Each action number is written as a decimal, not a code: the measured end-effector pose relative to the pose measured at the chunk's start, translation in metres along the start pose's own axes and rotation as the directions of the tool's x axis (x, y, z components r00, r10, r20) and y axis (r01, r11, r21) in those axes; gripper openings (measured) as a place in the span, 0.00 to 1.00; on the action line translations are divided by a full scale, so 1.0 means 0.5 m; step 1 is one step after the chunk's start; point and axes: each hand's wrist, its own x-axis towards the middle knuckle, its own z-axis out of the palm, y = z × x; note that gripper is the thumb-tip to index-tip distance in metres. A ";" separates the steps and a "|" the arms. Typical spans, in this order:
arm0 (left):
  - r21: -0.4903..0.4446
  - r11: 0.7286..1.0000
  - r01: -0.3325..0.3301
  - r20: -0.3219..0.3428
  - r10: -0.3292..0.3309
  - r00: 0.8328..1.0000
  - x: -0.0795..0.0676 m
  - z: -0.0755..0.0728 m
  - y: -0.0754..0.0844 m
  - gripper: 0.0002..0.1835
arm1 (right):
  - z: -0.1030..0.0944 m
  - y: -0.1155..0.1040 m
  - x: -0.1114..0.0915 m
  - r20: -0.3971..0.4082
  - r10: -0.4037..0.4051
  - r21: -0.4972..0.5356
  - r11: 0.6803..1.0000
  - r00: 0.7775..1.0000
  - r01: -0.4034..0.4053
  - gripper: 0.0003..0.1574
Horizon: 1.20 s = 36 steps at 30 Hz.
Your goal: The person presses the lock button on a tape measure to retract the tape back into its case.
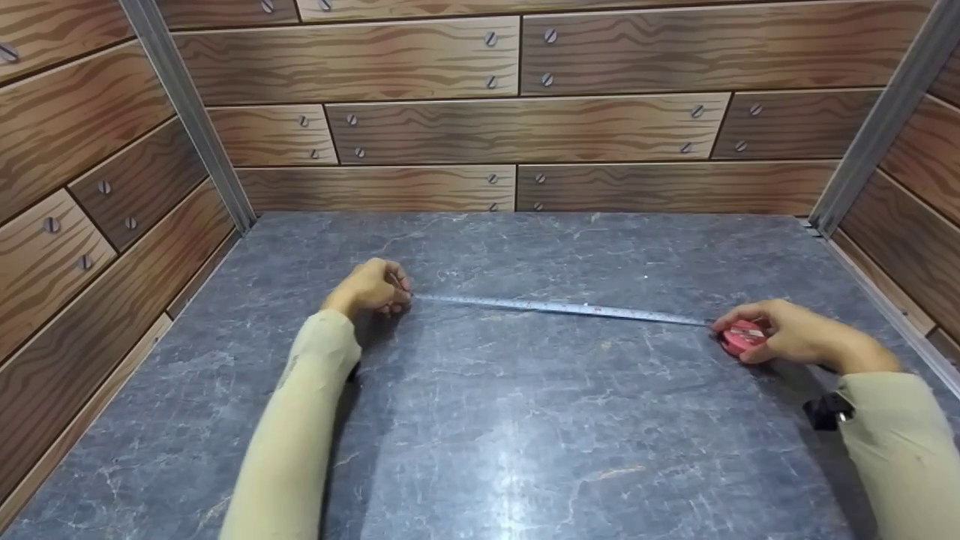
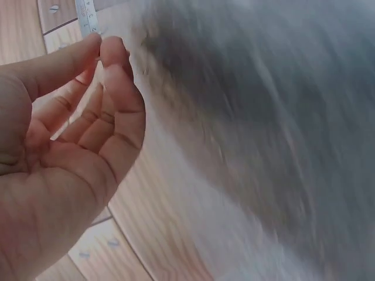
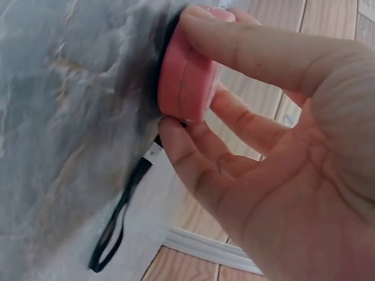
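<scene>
A red tape measure is gripped by my right hand at the right of the table. Its pale metal blade runs leftward across the head view, pulled out nearly straight. At the far end my left hand pinches the blade tip between thumb and forefinger; the left wrist view shows the marked blade rising from those fingertips. In the right wrist view the red case sits between thumb and curled fingers, and a black wrist strap hangs from it.
Beneath both hands lies a grey marble-patterned table. Wood-print panels stand at the back and on both sides, with metal posts at the corners. A small black device is at the right wrist.
</scene>
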 end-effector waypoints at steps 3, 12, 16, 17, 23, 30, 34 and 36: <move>-0.033 0.998 -0.057 -0.001 0.057 0.998 -0.018 -0.014 -0.011 0.03 | 0.001 -0.014 -0.003 0.022 0.007 0.005 1.000 1.000 -0.007 0.32; -0.100 0.979 -0.180 -0.042 0.177 0.983 -0.070 -0.059 -0.045 0.05 | 0.003 -0.058 -0.018 0.009 -0.054 -0.075 0.996 0.998 0.055 0.29; -0.080 0.980 -0.185 -0.072 0.179 0.981 -0.101 -0.082 -0.048 0.07 | -0.002 -0.080 -0.030 -0.041 -0.102 -0.144 0.985 0.994 0.095 0.29; -0.069 0.979 -0.192 -0.078 0.186 0.979 -0.109 -0.088 -0.048 0.08 | -0.005 -0.087 -0.034 -0.052 -0.101 -0.163 0.982 0.994 0.091 0.30; -0.022 0.976 -0.217 -0.058 0.216 0.975 -0.169 -0.135 -0.051 0.09 | -0.023 -0.152 -0.057 -0.016 -0.039 -0.166 0.985 0.999 0.036 0.33; -0.066 0.978 -0.196 0.012 0.197 0.980 -0.226 -0.187 -0.049 0.09 | -0.036 -0.223 -0.086 -0.007 -0.033 -0.254 0.967 0.999 0.030 0.30; -0.071 0.976 -0.206 0.006 0.207 0.978 -0.251 -0.205 -0.052 0.10 | -0.036 -0.252 -0.091 0.009 -0.038 -0.293 0.955 0.999 0.039 0.29; -0.073 0.975 -0.208 0.003 0.209 0.978 -0.265 -0.215 -0.058 0.09 | -0.036 -0.265 -0.093 0.021 -0.030 -0.301 0.953 0.999 0.035 0.29</move>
